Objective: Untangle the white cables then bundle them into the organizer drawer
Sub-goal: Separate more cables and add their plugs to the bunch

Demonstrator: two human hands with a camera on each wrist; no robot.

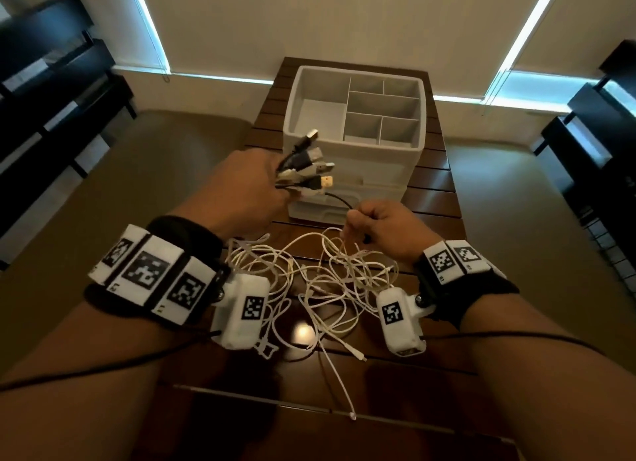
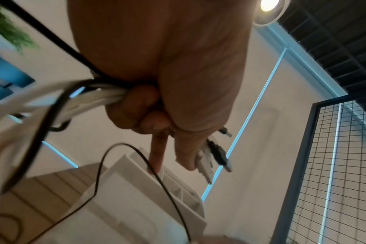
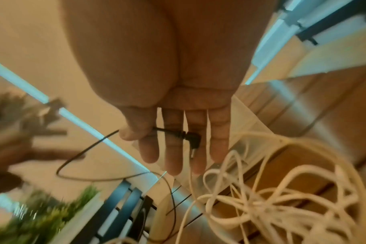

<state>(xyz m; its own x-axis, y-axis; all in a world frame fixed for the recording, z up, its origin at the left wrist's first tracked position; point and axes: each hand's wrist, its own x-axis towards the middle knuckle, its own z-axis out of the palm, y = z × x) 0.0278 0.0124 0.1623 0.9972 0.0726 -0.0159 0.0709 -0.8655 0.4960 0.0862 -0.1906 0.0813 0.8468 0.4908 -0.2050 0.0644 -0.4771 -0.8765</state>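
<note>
A loose tangle of white cables (image 1: 327,281) lies on the dark slatted table (image 1: 433,199) between my wrists; it also shows in the right wrist view as blurred white cables (image 3: 272,198). My left hand (image 1: 275,182) is raised in front of the white organizer (image 1: 354,78) and grips a bunch of USB plug ends (image 1: 309,166), white and black. In the left wrist view the left hand (image 2: 157,125) is a fist round the cords, with the plug ends (image 2: 211,161) sticking out. My right hand (image 1: 358,219) pinches a thin black cable (image 1: 340,200); its thumb (image 3: 132,132) holds it near the angled black plug (image 3: 190,137).
The organizer has several open top compartments and shut drawers (image 1: 330,199) on its front. Black shelving (image 1: 51,92) stands at the left and more dark furniture (image 1: 599,123) at the right. One white cable end (image 1: 352,416) trails to the near table edge.
</note>
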